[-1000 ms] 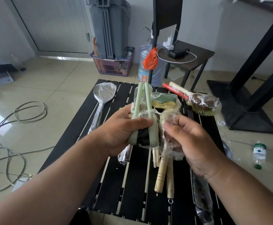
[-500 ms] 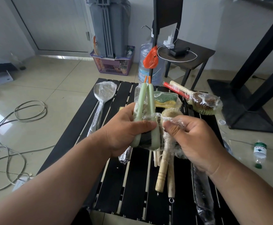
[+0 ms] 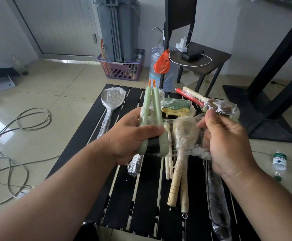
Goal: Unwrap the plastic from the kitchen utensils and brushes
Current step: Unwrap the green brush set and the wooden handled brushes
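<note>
Left hand point(image 3: 133, 136) gripping 2 green brushes point(image 3: 152, 119); right hand point(image 3: 228, 141) pinching, stretching plastic film point(image 3: 185, 129). Seemingly 6 bundles on worktop point(image 3: 141, 206) staying wrapped.

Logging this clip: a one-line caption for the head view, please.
Left hand grips green brushes while right hand pulls plastic wrap off them.

Soft daylight, glare on floor tiles point(image 3: 1, 119) at left; wide-angle bending edges.
</note>
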